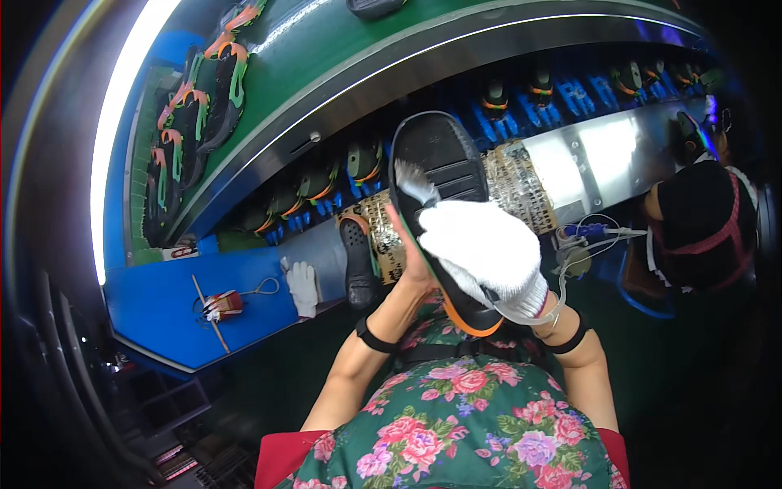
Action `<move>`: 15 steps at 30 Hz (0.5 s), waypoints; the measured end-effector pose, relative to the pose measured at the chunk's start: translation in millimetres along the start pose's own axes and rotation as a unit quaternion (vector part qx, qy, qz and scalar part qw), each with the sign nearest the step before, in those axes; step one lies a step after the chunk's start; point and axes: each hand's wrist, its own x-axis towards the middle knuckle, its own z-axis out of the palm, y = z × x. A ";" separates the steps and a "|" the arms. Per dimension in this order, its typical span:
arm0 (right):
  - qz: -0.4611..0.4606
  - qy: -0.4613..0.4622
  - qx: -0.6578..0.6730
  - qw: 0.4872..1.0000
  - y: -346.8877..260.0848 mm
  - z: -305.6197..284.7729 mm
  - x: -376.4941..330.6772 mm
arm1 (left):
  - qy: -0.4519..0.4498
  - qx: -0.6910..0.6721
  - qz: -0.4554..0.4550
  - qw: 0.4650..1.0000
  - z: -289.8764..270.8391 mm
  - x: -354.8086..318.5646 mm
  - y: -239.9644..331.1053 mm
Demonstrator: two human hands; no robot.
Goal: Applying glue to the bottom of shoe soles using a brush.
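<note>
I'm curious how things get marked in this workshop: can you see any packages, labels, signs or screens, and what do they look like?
Patterned wrapping: tan with dark print, wound around the metal rail behind the black shoe sole.
Small label: white and red, at the blue table's far edge.
No screens or signs show.

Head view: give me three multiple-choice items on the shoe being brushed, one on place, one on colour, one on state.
1. Where is the spare white glove?
A. on the blue shelf, left of the hands
B. on the green conveyor
C. on the person's lap

2. What colour is the edge of the shoe sole nearest the person?
A. blue
B. orange
C. white

3. How is the shoe turned?
A. sole up
B. sole down
C. flat on the belt

Answers: 1 A, it lies on the blue shelf. 2 B, an orange rim shows below the gloved right hand. 3 A, the black tread faces the camera, with the bare left hand beneath it.
</note>
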 end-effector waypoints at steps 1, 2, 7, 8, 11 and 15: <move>-0.011 -0.011 0.011 1.000 -3.4 3.5 0.0 | 0.105 0.210 -0.021 0.972 -19.6 -7.0 -7.6; -0.003 -0.039 0.039 0.998 -9.2 -2.2 1.1 | 0.062 0.580 -0.014 0.812 -38.9 -11.0 -16.5; 0.037 0.022 0.058 0.997 2.4 -11.1 -2.6 | 0.119 -0.039 0.022 0.992 20.0 6.5 2.7; 0.031 -0.001 0.025 0.999 -0.6 -6.8 -7.0 | 0.090 0.007 0.013 0.996 6.4 5.8 1.3; -0.002 -0.023 0.053 0.998 2.2 14.4 -22.4 | 0.034 0.006 -0.007 0.999 -9.4 2.3 5.8; 0.030 0.000 0.127 0.991 11.3 -3.9 -11.0 | -0.081 -0.174 -0.032 0.981 -7.4 3.2 15.9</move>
